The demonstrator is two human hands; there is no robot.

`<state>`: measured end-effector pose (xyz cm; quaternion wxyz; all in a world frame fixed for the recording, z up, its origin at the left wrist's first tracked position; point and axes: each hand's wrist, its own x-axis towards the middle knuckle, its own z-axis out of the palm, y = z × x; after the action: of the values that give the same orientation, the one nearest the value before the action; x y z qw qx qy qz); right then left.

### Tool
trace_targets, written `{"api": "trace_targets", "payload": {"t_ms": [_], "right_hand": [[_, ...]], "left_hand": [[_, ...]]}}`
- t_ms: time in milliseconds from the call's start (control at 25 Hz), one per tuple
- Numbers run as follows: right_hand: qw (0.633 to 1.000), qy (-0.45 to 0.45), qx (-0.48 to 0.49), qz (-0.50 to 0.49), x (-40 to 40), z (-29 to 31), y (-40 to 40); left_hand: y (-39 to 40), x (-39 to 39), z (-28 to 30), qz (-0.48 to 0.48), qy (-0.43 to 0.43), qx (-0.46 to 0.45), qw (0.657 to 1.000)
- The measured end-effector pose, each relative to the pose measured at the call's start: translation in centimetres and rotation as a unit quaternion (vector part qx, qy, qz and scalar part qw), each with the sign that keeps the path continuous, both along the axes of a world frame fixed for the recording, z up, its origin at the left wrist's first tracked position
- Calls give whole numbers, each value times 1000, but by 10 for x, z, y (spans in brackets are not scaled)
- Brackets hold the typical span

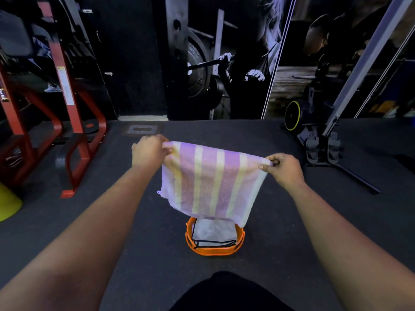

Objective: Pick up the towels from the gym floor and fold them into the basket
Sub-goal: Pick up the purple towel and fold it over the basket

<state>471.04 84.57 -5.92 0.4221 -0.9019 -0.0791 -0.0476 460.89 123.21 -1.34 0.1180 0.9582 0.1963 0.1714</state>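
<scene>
Striped towel [212,180] stretched between both hands, above the orange basket [214,249].

The orange basket [214,248] stands on open dark floor [139,232], bare on its left, right and near sides. Directly above the basket hangs the striped towel [211,180], covering its far rim, and a folded white towel [213,232] fills its inside. Far left of the basket stands a red frame [71,135]; far right, a black machine stand [325,144].
</scene>
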Motion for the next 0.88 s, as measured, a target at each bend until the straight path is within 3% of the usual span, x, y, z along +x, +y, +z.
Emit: {"api": "trace_targets", "payload": {"t_ms": [80,120,200,280,360,400,560,680,720,840,880], "right_hand": [[1000,0,6,2,-3,0,-1],[1000,0,22,6,-5,0,-3],[996,-3,85,34,-7,0,-8],[972,-15,223,72,-11,6,-8],[914,-4,396,92,-19,12,-6],[900,24,425,97,-24,10,-4],[937,164,289,106,-50,-22,12],[900,162,396,89,-55,-11,27],[889,164,420,83,-52,-4,33],[907,149,389,63,-46,9,41],[917,143,367,64,-42,9,41]], "left_hand": [[2,1,-1,14,5,58,998],[3,1,-2,11,-4,43,999],[6,0,-6,-29,-48,-110,992],[5,-4,-7,-72,-110,-362,923],[0,-5,-5,-94,-157,-480,858],[-4,-3,-4,-101,-173,-497,844],[-23,8,23,-125,-216,-509,824],[-13,1,43,-78,-301,-542,780],[-3,-7,34,-82,-265,-549,789],[13,-52,-42,-134,3,-547,826],[16,-57,-57,-136,15,-546,826]]}}
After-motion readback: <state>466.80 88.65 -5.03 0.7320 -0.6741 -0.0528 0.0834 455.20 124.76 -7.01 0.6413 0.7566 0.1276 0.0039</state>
